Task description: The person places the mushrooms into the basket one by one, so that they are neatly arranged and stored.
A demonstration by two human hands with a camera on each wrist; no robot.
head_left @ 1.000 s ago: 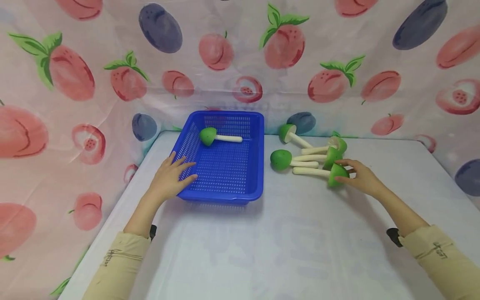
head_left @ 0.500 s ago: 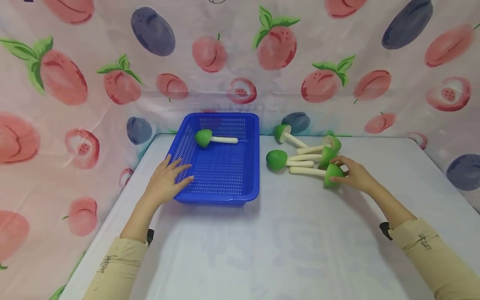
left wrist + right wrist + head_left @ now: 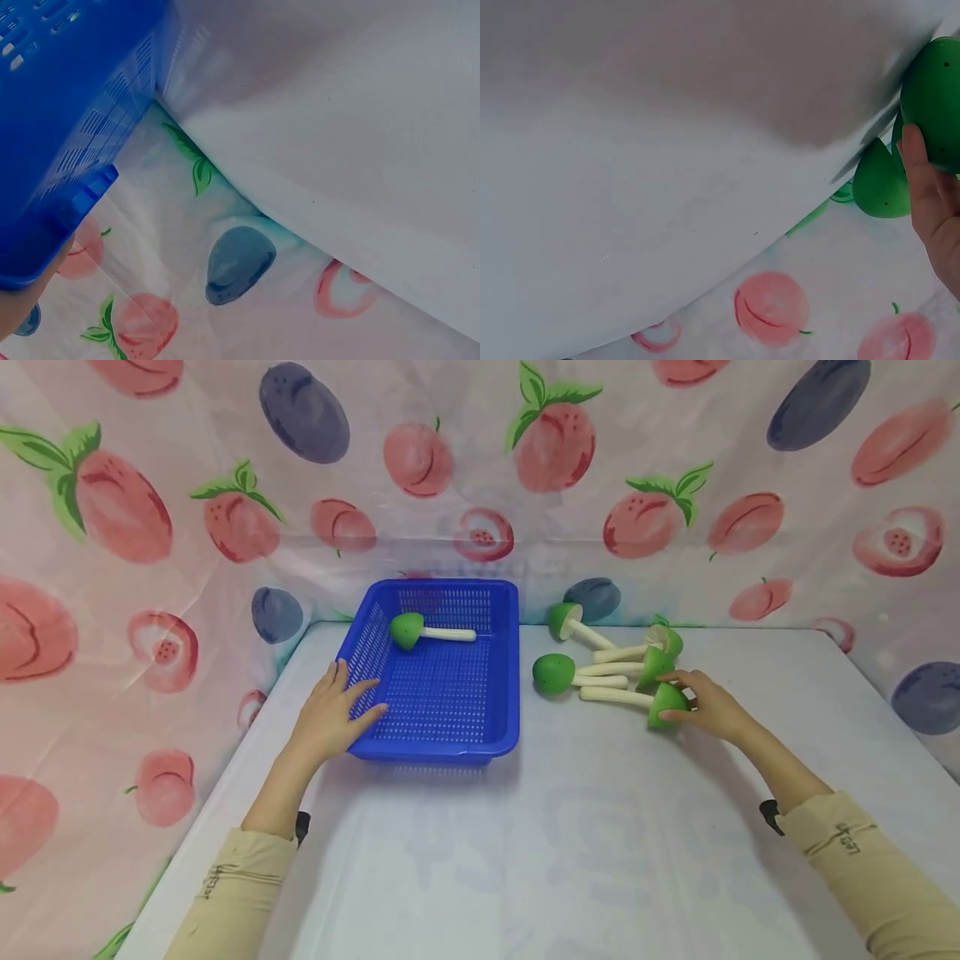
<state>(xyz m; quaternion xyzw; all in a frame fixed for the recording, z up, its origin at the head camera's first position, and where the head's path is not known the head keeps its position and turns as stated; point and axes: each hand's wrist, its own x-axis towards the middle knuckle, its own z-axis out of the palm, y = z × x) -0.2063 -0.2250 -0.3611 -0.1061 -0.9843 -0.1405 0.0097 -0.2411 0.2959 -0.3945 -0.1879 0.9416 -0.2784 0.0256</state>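
Note:
In the head view, my right hand [image 3: 708, 703] pinches the green cap of a toy mushroom [image 3: 667, 706] between thumb and fingers. Its pale stem points left, low over the table. The right wrist view shows fingertips [image 3: 915, 150] against that dotted cap [image 3: 939, 97]. My left hand [image 3: 326, 714] rests on the left rim of a blue plastic basket [image 3: 517, 693], its thumb and index finger extended over the inside. Inside the basket, toward the back, lies another toy mushroom [image 3: 408, 631]. The left wrist view catches the basket's wall [image 3: 90, 142] and only a sliver of the hand.
Several more toy mushrooms lie right of the basket, some overlapping: one cap-left [image 3: 553, 674], one at the back [image 3: 566, 621], others [image 3: 657, 666] beside the held one. A white cloth covers the table [image 3: 525, 852]. Fruit-printed fabric [image 3: 420, 460] hangs behind and at the left.
My right fingers have settled around the mushroom's cap. Some fingers of my left hand have drawn back toward the basket's rim. The camera has shifted slightly; the other mushrooms stay put.

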